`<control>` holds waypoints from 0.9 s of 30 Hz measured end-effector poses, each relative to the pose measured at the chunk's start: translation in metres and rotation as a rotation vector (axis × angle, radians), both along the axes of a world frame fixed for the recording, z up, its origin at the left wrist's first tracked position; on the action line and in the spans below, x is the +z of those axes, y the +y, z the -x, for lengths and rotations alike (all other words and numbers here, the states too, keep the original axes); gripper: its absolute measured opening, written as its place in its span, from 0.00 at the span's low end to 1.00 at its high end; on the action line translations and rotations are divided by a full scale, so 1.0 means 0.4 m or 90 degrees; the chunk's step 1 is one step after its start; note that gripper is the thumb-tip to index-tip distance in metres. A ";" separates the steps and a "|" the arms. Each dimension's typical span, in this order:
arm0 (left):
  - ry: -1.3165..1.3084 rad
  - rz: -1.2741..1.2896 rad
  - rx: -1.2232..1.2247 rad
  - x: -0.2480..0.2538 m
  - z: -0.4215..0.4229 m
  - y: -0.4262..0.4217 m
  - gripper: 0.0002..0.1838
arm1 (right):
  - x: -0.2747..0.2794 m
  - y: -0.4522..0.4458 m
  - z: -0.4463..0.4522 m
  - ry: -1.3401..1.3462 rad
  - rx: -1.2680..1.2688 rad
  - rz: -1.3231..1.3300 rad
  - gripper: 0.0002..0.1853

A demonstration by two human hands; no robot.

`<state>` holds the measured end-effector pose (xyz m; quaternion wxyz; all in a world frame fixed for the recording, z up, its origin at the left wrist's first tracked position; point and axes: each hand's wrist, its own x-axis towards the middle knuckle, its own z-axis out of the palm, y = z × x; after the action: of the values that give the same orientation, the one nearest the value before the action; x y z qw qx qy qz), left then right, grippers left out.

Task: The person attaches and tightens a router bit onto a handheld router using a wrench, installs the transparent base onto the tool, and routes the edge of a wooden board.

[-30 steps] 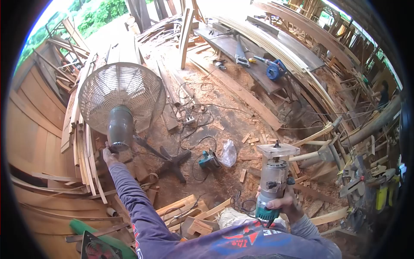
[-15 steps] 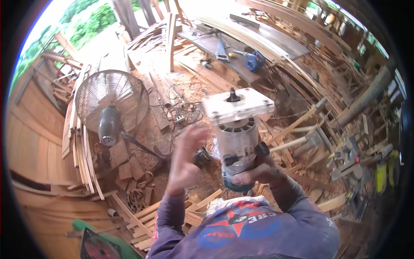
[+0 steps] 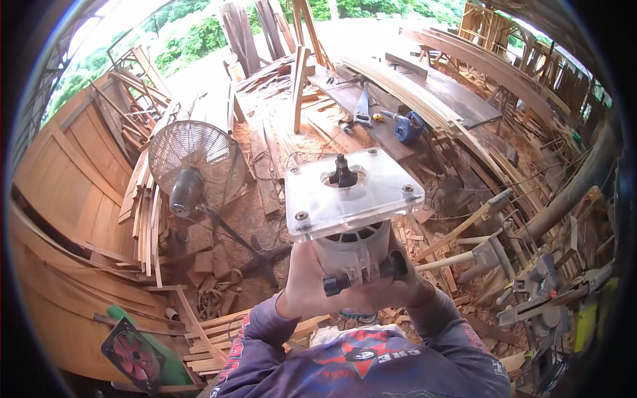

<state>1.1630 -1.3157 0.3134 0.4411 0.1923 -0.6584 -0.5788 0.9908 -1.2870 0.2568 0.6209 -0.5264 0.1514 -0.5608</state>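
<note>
A trim router (image 3: 352, 249) is held upside down in front of my chest, its clear square base plate (image 3: 355, 192) facing up. The dark collet (image 3: 342, 174) pokes up through the plate's round hole, and screws sit at the plate's corners. My left hand (image 3: 304, 282) wraps round the left side of the router body, just under the plate. On the other side my right hand (image 3: 406, 285) grips the body near a black knob (image 3: 394, 265). Some fingers of both hands are hidden behind the body and the plate.
A pedestal fan (image 3: 192, 159) stands at left, near stacked wood strips (image 3: 147, 232). Ahead, a workbench carries a handsaw (image 3: 362, 106) and a blue power tool (image 3: 409, 127). Clamps (image 3: 544, 285) crowd the right side. Wood shavings cover the floor, and a small red fan (image 3: 133, 358) lies lower left.
My left hand has come in from the left and taken hold of the router body. The router has tilted, showing more of the plate's top. The camera view has shifted.
</note>
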 end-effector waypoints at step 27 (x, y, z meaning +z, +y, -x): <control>0.030 -0.015 0.000 -0.033 0.007 -0.091 0.39 | 0.023 -0.068 -0.010 0.126 -0.152 0.129 0.64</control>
<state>1.1603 -1.3521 0.3004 0.4541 0.1837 -0.6411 -0.5909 0.9947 -1.3143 0.2659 0.4758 -0.6173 0.2159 -0.5882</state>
